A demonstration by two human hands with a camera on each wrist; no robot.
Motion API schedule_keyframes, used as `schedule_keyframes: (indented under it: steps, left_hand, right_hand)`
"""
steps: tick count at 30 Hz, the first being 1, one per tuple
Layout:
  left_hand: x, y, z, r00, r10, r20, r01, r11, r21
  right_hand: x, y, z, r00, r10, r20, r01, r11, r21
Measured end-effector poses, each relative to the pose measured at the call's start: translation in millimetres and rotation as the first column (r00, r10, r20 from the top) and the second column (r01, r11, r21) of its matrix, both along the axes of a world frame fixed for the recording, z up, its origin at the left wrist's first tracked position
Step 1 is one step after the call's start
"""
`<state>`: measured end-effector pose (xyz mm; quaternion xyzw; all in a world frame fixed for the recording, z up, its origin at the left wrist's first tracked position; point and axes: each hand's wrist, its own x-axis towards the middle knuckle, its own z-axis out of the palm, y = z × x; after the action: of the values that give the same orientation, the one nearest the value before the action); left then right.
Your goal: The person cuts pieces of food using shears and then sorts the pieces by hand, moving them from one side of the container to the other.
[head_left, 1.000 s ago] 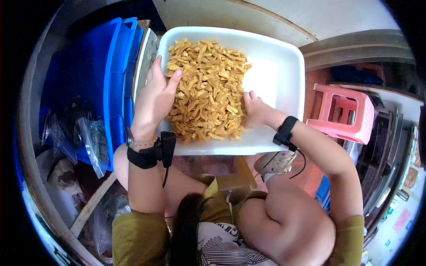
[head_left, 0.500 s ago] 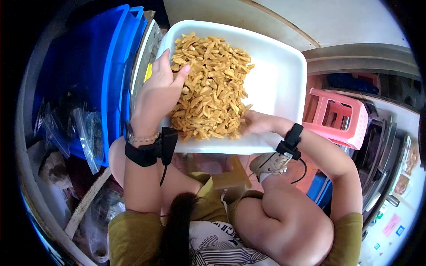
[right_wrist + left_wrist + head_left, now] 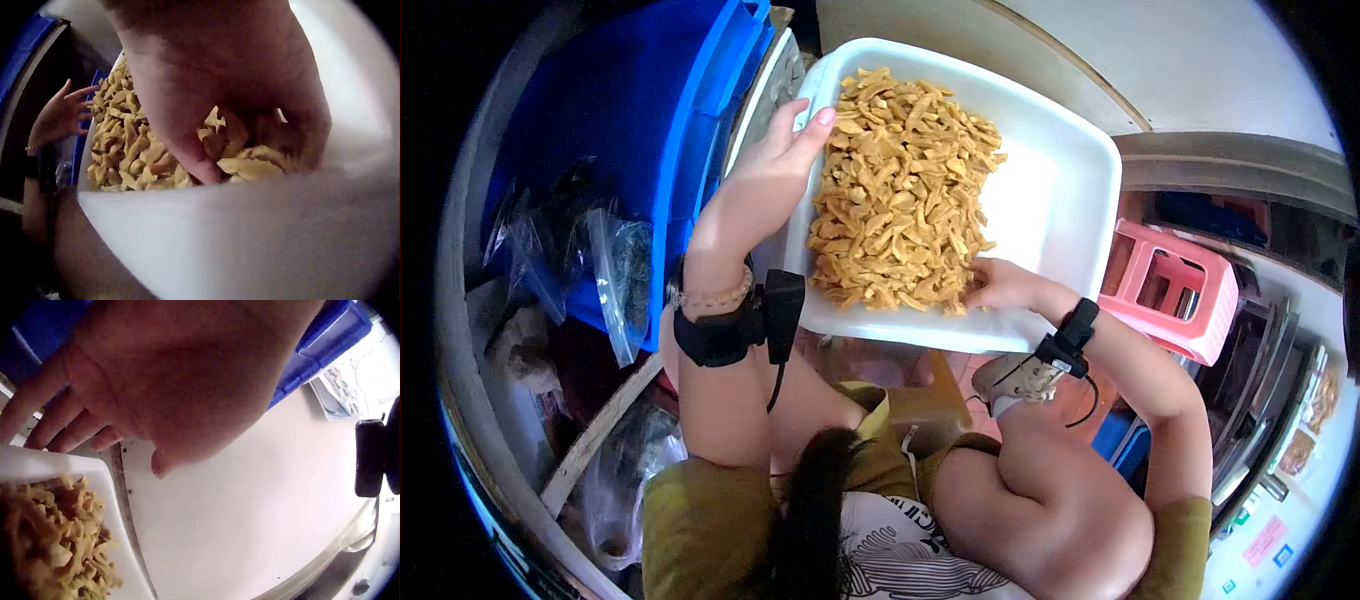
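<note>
A white plastic tray [image 3: 1055, 200] holds a heap of yellow-brown cut strips [image 3: 905, 190], which look like dried food pieces, along its left side. My left hand [image 3: 765, 180] is at the tray's left rim, thumb and fingers extended. In the left wrist view its bare palm [image 3: 181, 381] shows, with the fingers over the rim and nothing in them. My right hand [image 3: 1005, 285] reaches into the near side of the tray, at the heap's right edge. In the right wrist view its fingers and thumb [image 3: 181, 147] curl round several strips [image 3: 250, 167].
Blue plastic bins [image 3: 690, 150] stand at the left, with clear plastic bags [image 3: 615, 280] by them. A pink stool [image 3: 1180, 285] lies to the right of the tray. Behind the tray is a pale panel [image 3: 1020, 60]. My bent leg [image 3: 1040, 480] is below the tray.
The tray sits further right and more tilted in the view. My left hand has slid towards the rim's far corner. My right hand has moved nearer and curled its fingers at the heap's edge.
</note>
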<state>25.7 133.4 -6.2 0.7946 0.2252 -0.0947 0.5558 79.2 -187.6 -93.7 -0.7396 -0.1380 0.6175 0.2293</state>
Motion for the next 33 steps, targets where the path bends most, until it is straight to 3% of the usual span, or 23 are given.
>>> schedule_keyframes:
  steps: [5,6,8,13,15,16,19,20,24,27,29,31,33]
  left_hand:
    - [-11,6,6,0.999,-0.012,-0.046,0.01,0.999,-0.041]
    - [-12,6,11,0.997,-0.001,-0.076,-0.008,0.994,-0.112]
    - [-13,8,15,0.996,0.017,-0.085,-0.033,0.981,-0.193]
    - [-9,12,20,0.993,0.056,-0.104,-0.078,0.972,-0.221]
    - [-9,15,19,0.995,0.008,-0.097,-0.027,0.979,-0.204]
    - [-9,15,17,0.998,-0.01,-0.068,-0.005,0.979,-0.205]
    - [-9,14,14,0.998,-0.007,-0.066,-0.005,0.985,-0.172]
    - [-9,14,14,0.998,-0.008,-0.067,-0.003,0.985,-0.17]
    - [-7,17,13,0.995,-0.016,-0.096,-0.002,0.981,-0.194]
    - [-8,17,12,0.995,-0.019,-0.096,0.0,0.98,-0.2]
    - [-8,16,10,0.996,-0.01,-0.085,-0.007,0.98,-0.199]
    - [-5,17,5,0.998,-0.011,-0.056,-0.001,0.98,-0.201]
    - [-4,17,4,0.998,-0.014,-0.06,0.002,0.982,-0.19]
  right_hand:
    - [-3,-7,-12,0.991,-0.004,0.134,0.004,1.0,-0.001]
    - [0,-7,-8,0.991,0.006,0.134,-0.005,1.0,-0.003]
    - [11,-7,2,0.977,-0.141,-0.157,0.117,0.981,-0.157]
    - [25,-10,28,0.934,-0.291,-0.205,0.28,0.957,-0.083]
    - [28,2,52,0.841,-0.442,-0.312,0.464,0.886,-0.005]
    - [30,9,63,0.83,-0.453,-0.325,0.479,0.878,0.0]
    - [32,54,101,0.863,-0.365,-0.35,0.395,0.918,0.015]
    - [28,69,108,0.843,-0.403,-0.355,0.431,0.902,0.0]
    - [20,117,91,0.919,-0.222,-0.327,0.294,0.937,0.19]
    - [9,145,87,0.978,-0.114,-0.174,0.146,0.972,0.186]
    - [-3,156,81,0.962,0.08,0.263,-0.162,0.938,0.308]
    - [-16,164,94,0.958,0.082,0.276,-0.147,0.964,0.223]
    - [-24,163,83,0.887,0.071,0.455,-0.253,0.901,0.352]
